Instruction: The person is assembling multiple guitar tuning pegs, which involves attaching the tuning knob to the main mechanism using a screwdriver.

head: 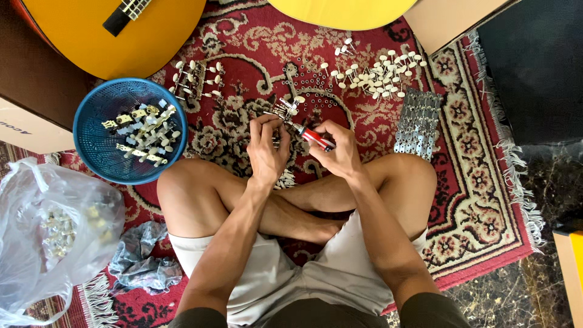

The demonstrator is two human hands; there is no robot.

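I sit cross-legged on a red patterned rug point(486, 200). My left hand point(267, 146) grips a metal tuning machine strip with white knobs point(285, 109), held just above the rug. My right hand point(340, 149) holds a red-handled screwdriver point(316, 138), its tip pointing left onto the strip. The two hands are close together in front of my knees.
A blue basket point(91, 152) at left holds several assembled tuners. More tuners point(194, 79) lie beside it. White knobs point(379, 76), small screws point(310, 79) and metal plates point(418, 124) lie ahead. Two guitar bodies point(91, 36) lie at the top, a plastic bag point(48, 237) lower left.
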